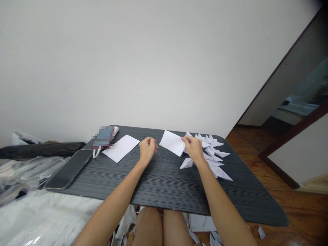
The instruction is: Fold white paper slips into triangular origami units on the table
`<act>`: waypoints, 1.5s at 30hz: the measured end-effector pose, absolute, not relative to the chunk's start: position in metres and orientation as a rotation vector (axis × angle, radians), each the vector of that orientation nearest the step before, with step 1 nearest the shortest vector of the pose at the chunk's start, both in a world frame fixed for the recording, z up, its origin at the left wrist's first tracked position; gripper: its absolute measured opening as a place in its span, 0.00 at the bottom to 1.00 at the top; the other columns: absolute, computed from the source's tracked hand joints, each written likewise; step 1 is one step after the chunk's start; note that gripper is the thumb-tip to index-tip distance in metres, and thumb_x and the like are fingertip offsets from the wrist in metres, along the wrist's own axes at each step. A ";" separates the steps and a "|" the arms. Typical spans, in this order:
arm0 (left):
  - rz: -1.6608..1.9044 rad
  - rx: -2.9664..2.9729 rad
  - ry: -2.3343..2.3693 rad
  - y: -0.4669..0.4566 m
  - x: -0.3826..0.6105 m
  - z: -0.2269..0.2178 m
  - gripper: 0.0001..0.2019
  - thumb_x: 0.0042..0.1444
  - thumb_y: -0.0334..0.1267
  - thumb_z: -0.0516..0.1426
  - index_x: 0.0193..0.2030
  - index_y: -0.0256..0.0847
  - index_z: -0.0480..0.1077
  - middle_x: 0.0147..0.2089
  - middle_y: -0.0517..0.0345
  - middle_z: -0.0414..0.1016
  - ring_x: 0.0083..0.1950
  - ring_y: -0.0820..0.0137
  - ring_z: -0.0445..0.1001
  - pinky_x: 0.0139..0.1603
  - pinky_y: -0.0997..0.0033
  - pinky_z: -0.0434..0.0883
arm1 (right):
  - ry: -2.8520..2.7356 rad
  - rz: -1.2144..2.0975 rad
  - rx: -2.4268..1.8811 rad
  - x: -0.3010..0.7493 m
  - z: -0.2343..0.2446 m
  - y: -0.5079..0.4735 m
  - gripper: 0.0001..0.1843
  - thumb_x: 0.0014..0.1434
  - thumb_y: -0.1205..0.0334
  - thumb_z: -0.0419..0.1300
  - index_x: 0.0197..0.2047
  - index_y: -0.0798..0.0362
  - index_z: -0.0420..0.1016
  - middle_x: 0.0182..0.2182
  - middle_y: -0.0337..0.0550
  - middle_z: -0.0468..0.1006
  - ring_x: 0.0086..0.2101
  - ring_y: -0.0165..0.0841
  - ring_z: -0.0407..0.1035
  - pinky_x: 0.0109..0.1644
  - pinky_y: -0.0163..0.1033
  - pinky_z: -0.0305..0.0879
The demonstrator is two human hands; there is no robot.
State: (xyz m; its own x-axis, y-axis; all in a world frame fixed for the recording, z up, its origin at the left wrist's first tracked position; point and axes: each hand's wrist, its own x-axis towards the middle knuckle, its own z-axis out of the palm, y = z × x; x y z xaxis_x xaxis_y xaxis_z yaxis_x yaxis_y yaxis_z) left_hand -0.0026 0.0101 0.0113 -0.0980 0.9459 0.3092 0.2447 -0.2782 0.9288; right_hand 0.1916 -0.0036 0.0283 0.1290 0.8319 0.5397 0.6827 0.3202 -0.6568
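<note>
A small white sheet of paper (172, 142) is pinched at its right edge by my right hand (193, 147), raised a little over the dark table (164, 184). To the left of that sheet, my left hand (148, 149) has its fingers curled in, apart from the paper, with nothing seen in them. Farther left, another white paper sheet (121, 148) lies flat on the tabletop. Several folded white paper shapes with pointed ends (216, 164) are grouped to the right, partly hidden behind my right hand and forearm.
At the table's left edge lie a dark smartphone (70, 169) and a blurred-out device (103, 137) with a white cable (96, 152). A white wall (159, 68) rises behind the table. Paper scraps (261, 232) litter the wooden floor; plastic-wrapped items (25, 174) are piled left.
</note>
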 end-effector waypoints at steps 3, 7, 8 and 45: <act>1.752 1.970 1.533 0.006 -0.008 0.031 0.12 0.54 0.34 0.44 0.36 0.35 0.66 0.29 0.52 0.71 0.31 0.70 0.70 0.34 0.70 0.66 | -1.705 0.201 -1.395 0.185 0.031 -0.007 0.14 0.52 0.58 0.50 0.26 0.54 0.74 0.22 0.43 0.74 0.24 0.33 0.66 0.30 0.35 0.57; 1.350 2.844 1.109 0.000 0.011 0.048 0.09 0.55 0.32 0.45 0.38 0.37 0.66 0.41 0.49 0.69 0.45 0.67 0.66 0.47 0.65 0.59 | -1.867 0.285 -1.269 0.169 0.031 -0.013 0.14 0.53 0.60 0.49 0.26 0.54 0.73 0.21 0.40 0.73 0.23 0.31 0.64 0.28 0.34 0.55; 1.203 2.946 1.057 0.001 0.017 0.049 0.09 0.55 0.32 0.45 0.36 0.37 0.65 0.41 0.49 0.68 0.44 0.67 0.66 0.47 0.65 0.59 | -1.889 0.296 -1.244 0.167 0.031 -0.014 0.14 0.53 0.60 0.49 0.25 0.54 0.73 0.19 0.40 0.72 0.22 0.30 0.63 0.27 0.33 0.54; 1.267 1.637 0.953 0.039 0.024 0.041 0.15 0.44 0.43 0.57 0.31 0.29 0.71 0.28 0.51 0.75 0.25 0.71 0.71 0.22 0.78 0.65 | -1.197 1.077 -0.941 0.162 0.021 0.000 0.22 0.43 0.56 0.60 0.41 0.59 0.71 0.28 0.46 0.77 0.24 0.34 0.69 0.22 0.36 0.66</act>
